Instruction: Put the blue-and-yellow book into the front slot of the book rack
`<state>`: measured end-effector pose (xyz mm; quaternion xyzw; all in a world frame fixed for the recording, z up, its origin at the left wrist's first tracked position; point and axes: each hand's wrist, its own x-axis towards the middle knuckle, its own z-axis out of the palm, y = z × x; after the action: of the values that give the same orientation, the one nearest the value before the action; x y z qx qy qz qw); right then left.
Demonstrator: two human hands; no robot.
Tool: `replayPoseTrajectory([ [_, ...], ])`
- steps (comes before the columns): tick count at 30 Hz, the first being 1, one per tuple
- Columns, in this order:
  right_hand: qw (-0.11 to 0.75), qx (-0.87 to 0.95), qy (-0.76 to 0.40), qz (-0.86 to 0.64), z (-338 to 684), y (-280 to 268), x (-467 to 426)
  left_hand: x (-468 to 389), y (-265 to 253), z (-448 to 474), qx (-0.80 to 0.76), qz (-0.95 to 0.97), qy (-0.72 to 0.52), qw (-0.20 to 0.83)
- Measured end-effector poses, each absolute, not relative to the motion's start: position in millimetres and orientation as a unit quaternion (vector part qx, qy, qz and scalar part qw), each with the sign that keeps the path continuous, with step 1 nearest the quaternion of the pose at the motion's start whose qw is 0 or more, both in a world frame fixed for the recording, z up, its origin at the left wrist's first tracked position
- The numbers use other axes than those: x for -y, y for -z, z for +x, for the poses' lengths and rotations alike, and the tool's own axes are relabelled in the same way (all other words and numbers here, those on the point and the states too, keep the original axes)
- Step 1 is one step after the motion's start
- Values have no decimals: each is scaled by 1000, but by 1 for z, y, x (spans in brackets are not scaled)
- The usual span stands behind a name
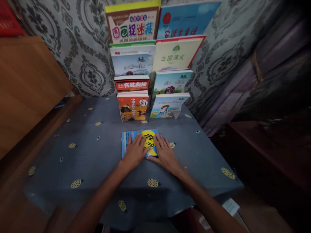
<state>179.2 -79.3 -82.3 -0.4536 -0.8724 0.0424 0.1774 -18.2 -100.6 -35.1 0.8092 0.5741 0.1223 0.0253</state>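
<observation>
Under both hands (149, 152), blue-yellow book (141, 135)

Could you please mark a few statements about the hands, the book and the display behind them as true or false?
1. Both hands, the left hand and the right hand, lie flat on the blue book. True.
2. The blue book stands upright. False: it lies flat on the grey tablecloth.
3. Book rows stand stepped against the wall. True.
4. The left hand holds a pen. False: it holds nothing.
5. The tablecloth is plain. False: it carries yellow spots.
</observation>
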Motion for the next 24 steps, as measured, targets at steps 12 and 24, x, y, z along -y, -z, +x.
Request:
replayPoseTrajectory([
  [12, 147, 877, -60, -454, 181, 71, 80, 83, 27, -49, -384, 916, -87, 78],
  [24, 163, 859, -124, -470, 179, 54, 84, 84, 35, -112, -400, 905, -101, 101],
])
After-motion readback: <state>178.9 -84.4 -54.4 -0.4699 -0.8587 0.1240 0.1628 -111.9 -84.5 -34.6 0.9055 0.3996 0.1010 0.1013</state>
